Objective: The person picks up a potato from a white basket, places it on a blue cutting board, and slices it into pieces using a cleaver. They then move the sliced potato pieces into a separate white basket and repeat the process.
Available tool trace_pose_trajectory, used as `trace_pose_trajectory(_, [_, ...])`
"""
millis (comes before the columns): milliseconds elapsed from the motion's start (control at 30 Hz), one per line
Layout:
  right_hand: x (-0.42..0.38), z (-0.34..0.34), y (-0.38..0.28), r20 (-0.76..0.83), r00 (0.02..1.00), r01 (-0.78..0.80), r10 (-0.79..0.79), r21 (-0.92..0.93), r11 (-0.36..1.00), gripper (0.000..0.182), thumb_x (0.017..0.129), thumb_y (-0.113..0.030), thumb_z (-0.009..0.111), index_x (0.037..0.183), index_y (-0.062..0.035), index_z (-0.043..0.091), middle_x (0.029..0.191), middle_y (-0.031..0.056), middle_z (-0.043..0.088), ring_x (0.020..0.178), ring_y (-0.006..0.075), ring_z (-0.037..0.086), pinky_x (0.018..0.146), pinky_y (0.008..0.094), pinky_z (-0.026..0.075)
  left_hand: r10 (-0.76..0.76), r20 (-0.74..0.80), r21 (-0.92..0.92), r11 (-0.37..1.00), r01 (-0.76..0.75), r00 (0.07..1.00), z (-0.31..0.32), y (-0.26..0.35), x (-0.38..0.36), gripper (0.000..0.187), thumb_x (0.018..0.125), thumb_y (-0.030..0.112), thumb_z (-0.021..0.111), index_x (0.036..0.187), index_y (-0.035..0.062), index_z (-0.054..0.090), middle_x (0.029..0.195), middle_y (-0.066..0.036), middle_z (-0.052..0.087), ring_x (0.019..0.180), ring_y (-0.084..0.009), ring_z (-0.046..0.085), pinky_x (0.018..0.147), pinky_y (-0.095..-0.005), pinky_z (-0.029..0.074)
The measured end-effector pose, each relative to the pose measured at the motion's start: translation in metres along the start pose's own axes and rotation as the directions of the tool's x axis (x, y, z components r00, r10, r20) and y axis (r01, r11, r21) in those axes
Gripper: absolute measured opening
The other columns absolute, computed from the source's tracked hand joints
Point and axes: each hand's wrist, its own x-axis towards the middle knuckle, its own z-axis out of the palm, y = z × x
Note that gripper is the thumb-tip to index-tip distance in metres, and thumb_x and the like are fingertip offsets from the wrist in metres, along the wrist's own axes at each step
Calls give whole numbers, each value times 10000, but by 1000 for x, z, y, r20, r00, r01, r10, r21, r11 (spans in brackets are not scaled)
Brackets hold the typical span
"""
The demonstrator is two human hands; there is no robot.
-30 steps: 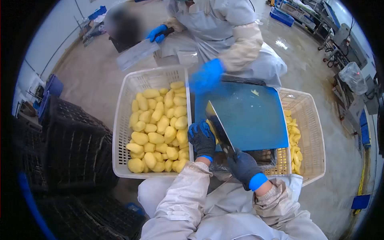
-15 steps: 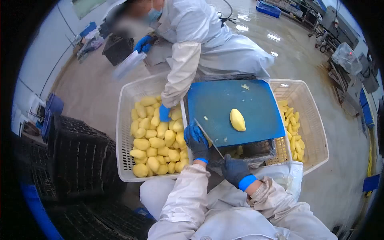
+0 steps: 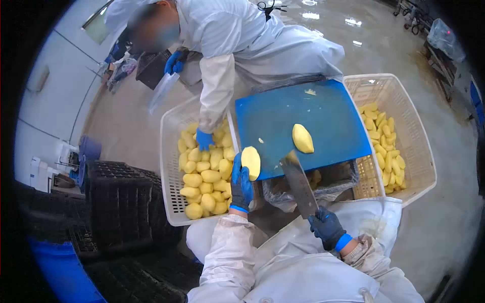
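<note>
My left hand, in a dark blue glove, holds a cut yellow potato with its flat pale face showing, by the near left corner of the blue cutting board. A wide-bladed knife is gripped by its handle in my right hand, its blade pointing up and left to the board's near edge. Another peeled potato piece lies on the board, with small scraps around it. Below the board is a bin lined with dark plastic.
A white crate of peeled potatoes stands left, with a co-worker's blue-gloved hand reaching in. The co-worker's other hand holds a blade. Another white crate of cut pieces is at right. Black crates are stacked at left.
The potato in my left hand now shows its flat cut face. My right hand has moved right and down, and the knife's broad side has turned into view. The whole view has shifted.
</note>
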Motion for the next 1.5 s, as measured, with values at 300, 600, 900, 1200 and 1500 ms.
trace_pose_trajectory(300, [-8, -6, -22, -155, 987, 48, 36, 503, 863, 129, 852, -121, 543, 948, -47, 501, 639, 32, 521, 477, 98, 484, 408, 243, 403, 23, -16, 118, 993, -21, 1000, 30, -10, 32, 436, 885, 139, 416, 1284, -33, 376, 1278, -162, 445, 1186, -257, 419, 1002, -344, 316])
trace_pose_trajectory(600, [47, -39, -12, -73, 995, -31, 71, 450, 892, 245, 868, -246, 531, 750, -35, 566, 557, 50, 529, 415, 139, 488, 393, 277, 403, 112, 439, 671, 619, -408, 891, 145, -6, 86, 608, 808, 397, 583, 1310, 108, 399, 1355, -230, 313, 1273, -392, 259, 1042, -487, 224])
trace_pose_trajectory(900, [27, -21, -13, -28, 998, -22, 48, 591, 806, 288, 870, -281, 534, 700, -57, 592, 575, 36, 536, 430, 126, 484, 407, 264, 400, 129, 552, 678, 505, -534, 824, 224, 49, 49, 674, 718, 377, 663, 1298, 136, 419, 1356, -246, 271, 1261, -457, 197, 1044, -510, 201])
trace_pose_trajectory(1200, [19, -74, -22, -366, 924, 323, 109, 901, 289, 175, 881, -213, 488, 843, -55, 553, 577, 4, 477, 445, 115, 441, 421, 238, 396, 392, 432, 46, 890, -454, 812, 268, 101, 77, 449, 890, 266, 506, 1264, 33, 420, 1303, -181, 412, 1221, -297, 375, 1029, -389, 274])
trace_pose_trajectory(1500, [21, -36, -21, -103, 994, 82, -28, 563, 822, 161, 871, -212, 542, 830, -61, 582, 581, 22, 529, 461, 117, 503, 424, 261, 424, 236, -79, 307, 930, -202, 968, -29, 34, 70, 315, 903, 115, 463, 1165, -55, 502, 1131, -111, 548, 1027, -198, 519, 895, -296, 405])
